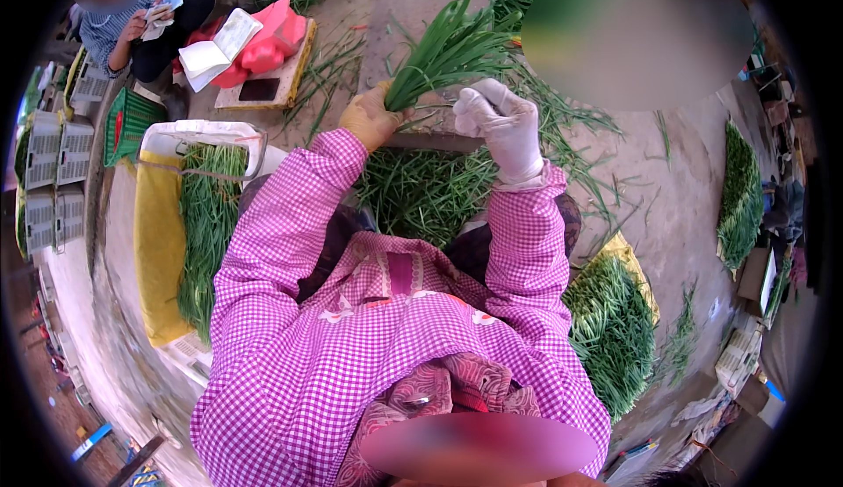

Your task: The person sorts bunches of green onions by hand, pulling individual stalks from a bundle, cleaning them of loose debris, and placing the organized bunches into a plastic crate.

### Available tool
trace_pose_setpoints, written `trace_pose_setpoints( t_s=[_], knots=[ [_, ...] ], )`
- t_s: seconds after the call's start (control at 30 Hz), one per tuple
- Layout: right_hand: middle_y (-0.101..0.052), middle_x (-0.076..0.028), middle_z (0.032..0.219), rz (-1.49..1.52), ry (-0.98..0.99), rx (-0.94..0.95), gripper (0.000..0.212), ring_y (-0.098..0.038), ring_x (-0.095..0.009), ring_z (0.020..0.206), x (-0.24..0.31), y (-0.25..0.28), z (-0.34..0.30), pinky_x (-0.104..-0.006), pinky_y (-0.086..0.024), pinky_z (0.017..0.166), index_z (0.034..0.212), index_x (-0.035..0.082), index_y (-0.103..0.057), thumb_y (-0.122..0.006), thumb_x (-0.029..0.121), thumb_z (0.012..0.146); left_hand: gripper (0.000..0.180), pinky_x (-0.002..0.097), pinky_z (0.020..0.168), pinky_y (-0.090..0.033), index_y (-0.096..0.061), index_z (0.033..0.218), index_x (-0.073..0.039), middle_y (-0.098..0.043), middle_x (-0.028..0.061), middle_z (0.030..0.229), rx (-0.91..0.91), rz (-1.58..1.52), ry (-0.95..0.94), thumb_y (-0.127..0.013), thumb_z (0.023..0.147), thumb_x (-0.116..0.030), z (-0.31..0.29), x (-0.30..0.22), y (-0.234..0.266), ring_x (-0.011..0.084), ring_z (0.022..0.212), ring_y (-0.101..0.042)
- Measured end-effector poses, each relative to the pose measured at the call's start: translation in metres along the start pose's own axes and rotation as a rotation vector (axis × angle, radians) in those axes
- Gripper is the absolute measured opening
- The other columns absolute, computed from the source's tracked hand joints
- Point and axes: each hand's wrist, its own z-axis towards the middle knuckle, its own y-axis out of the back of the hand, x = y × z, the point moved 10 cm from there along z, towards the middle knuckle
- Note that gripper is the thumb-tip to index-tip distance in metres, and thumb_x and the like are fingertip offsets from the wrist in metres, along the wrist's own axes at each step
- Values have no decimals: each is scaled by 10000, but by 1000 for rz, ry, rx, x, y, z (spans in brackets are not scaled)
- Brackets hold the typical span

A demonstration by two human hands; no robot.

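My left hand, in a yellowish glove, grips a bunch of long green leaves at its base, with the tips fanning up and away from me. My right hand, in a white glove, is raised just to the right of the bunch's base, fingers curled by the stems; whether it pinches any leaf is not visible. Both arms wear pink checked sleeves. A loose heap of the same green leaves lies on my lap below the hands.
A white crate lined with yellow cloth holds green leaves at my left. Another pile lies on yellow cloth at my right. A seated person is at upper left beside a red container, a green basket and stacked grey crates.
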Motion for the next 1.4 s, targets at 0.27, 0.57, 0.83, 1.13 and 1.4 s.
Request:
trace_pose_setpoints(
  t_s=[0.27, 0.57, 0.83, 1.13, 1.4],
  knots=[
    [-584, -9, 665, -1036, 770, -287, 255, -562, -172, 601, 59, -21, -18, -309, -440, 581, 846, 90, -611, -729, 290, 741, 477, 320, 811, -479, -537, 1219, -68, -666, 139, 992, 4, 80, -42, -708, 789, -185, 3, -4, -7, 222, 918, -640],
    [-578, -12, 623, -376, 424, -241, 117, -531, -134, 511, 29, 9, -8, -262, -415, 491, 747, 59, -597, -676, 115, 813, 480, 319, 823, -480, -538, 1216, -61, -661, 147, 1034, 19, 62, -5, -716, 787, -180, 8, 9, -9, 226, 938, -642],
    [-622, -26, 637, -439, 305, -359, 146, -536, -85, 544, 30, 64, 0, -217, -431, 529, 889, 51, -671, -650, 194, 867, 489, 349, 825, -479, -525, 1242, -128, -661, 134, 1019, 37, 42, -53, -679, 791, -239, 10, 10, -11, 265, 941, -629],
    [-588, -46, 586, -641, 421, -376, 73, -560, -179, 502, 20, 36, 3, -271, -455, 494, 770, 90, -635, -667, 137, 815, 381, 306, 782, -485, -581, 1145, -88, -662, 95, 955, 97, 4, -104, -673, 775, -97, 7, 5, -18, 181, 872, -621],
    [-634, -16, 686, -182, 309, -310, 60, -546, -50, 571, 38, 47, -10, -198, -439, 522, 893, 26, -659, -633, 69, 861, 448, 337, 754, -501, -576, 1179, -153, -673, 108, 957, 69, 24, -134, -728, 765, -232, 8, 6, -21, 235, 880, -652]
  ],
)
